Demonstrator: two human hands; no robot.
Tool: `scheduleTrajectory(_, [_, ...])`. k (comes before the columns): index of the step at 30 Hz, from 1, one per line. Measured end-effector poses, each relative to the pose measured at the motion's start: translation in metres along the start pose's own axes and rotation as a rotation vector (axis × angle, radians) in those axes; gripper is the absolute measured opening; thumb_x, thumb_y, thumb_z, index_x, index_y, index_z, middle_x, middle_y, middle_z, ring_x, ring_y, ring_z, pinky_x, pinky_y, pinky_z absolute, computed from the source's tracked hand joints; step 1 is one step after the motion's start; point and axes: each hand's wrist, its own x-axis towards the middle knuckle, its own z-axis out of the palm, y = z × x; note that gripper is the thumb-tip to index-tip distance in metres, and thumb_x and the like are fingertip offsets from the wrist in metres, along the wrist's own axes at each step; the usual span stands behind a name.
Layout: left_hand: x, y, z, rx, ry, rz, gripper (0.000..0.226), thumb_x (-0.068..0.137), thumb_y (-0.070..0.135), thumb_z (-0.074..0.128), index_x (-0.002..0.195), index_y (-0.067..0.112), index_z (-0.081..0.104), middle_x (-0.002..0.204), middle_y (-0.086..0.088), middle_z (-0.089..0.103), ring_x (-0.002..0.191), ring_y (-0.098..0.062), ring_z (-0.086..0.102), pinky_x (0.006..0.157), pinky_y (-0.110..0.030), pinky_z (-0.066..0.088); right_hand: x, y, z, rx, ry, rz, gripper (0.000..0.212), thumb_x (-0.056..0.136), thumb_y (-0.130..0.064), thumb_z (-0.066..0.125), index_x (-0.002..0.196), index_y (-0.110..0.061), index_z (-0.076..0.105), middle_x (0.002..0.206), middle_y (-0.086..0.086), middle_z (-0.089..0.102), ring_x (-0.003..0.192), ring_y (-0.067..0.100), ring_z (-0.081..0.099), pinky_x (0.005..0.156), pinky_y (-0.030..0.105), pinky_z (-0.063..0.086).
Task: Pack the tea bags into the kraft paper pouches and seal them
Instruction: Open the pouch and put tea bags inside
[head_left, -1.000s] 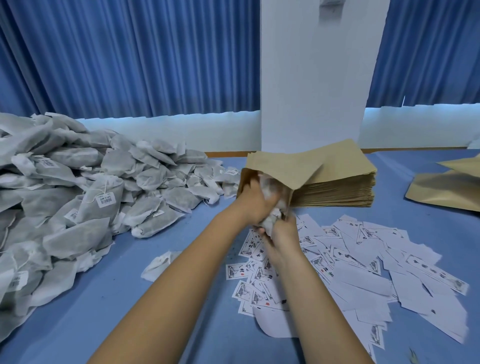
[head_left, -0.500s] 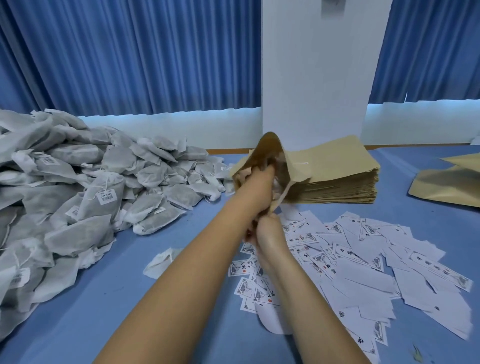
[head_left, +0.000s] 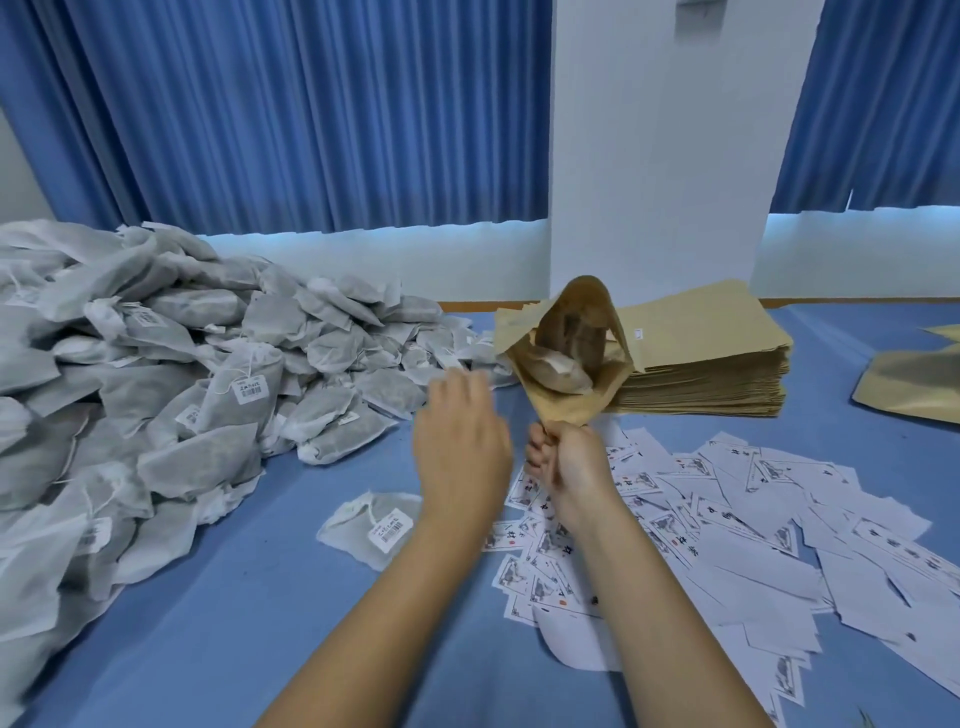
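Note:
My right hand (head_left: 571, 467) grips the bottom of a kraft paper pouch (head_left: 569, 400), held up with its mouth open towards me. Tea bags (head_left: 558, 371) show inside the pouch. My left hand (head_left: 460, 441) hovers just left of the pouch, fingers spread and blurred, holding nothing. A large heap of grey-white tea bags (head_left: 156, 364) covers the left of the blue table. One loose tea bag (head_left: 374, 525) lies flat near my left wrist. A stack of flat kraft pouches (head_left: 706, 358) sits behind the held pouch.
Several white printed labels (head_left: 727, 530) lie scattered on the right of the blue table (head_left: 249, 623). More kraft pouches (head_left: 914, 379) lie at the far right edge. A white pillar (head_left: 665, 156) and blue curtains stand behind the table.
My left hand has come out of the pouch mouth and moved left, empty. The pouch now stands open with tea bags inside, and my right hand still holds its bottom.

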Motion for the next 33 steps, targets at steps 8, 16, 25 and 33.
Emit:
scheduleTrajectory(8, [-0.032, -0.026, 0.028, 0.31, -0.863, -0.444, 0.041, 0.098, 0.017, 0.039, 0.138, 0.021, 0.037, 0.136, -0.017, 0.033, 0.122, -0.038, 0.033, 0.08, -0.04, 0.044, 0.0, 0.002, -0.003, -0.013, -0.024, 0.02, 0.027, 0.096, 0.001, 0.031, 0.074, -0.013, 0.037, 0.046, -0.004, 0.044, 0.038, 0.007, 0.033, 0.037, 0.018, 0.026])
scheduleTrajectory(16, [-0.004, 0.011, -0.037, -0.278, 0.031, 0.122, 0.041, 0.069, 0.012, 0.061, 0.11, 0.015, 0.06, 0.099, -0.005, 0.061, 0.095, -0.028, 0.056, 0.053, -0.033, 0.042, 0.004, 0.007, -0.006, 0.043, -0.031, 0.039, 0.024, 0.097, 0.0, 0.036, 0.081, -0.01, 0.051, 0.055, -0.002, 0.059, 0.045, 0.008, 0.053, 0.044, 0.019, 0.042])
scheduleTrajectory(25, [0.076, 0.075, 0.019, -0.304, -0.374, 0.081, 0.037, 0.093, 0.02, 0.048, 0.127, 0.009, 0.046, 0.123, -0.013, 0.05, 0.109, -0.033, 0.052, 0.084, -0.039, 0.045, -0.001, 0.017, -0.003, 0.032, -0.027, 0.094, 0.03, 0.103, -0.022, 0.031, 0.091, -0.016, 0.059, 0.066, 0.0, 0.069, 0.061, 0.013, 0.063, 0.054, 0.023, 0.049])
scheduleTrajectory(33, [0.131, 0.041, 0.048, -0.14, -0.489, -0.123, 0.045, 0.097, 0.03, 0.044, 0.137, 0.012, 0.043, 0.14, -0.014, 0.046, 0.125, -0.031, 0.047, 0.1, -0.037, 0.039, 0.01, -0.001, -0.008, -0.138, -0.085, 0.125, 0.017, 0.092, 0.004, 0.036, 0.083, -0.005, 0.047, 0.05, 0.003, 0.052, 0.046, 0.014, 0.043, 0.039, 0.02, 0.034])
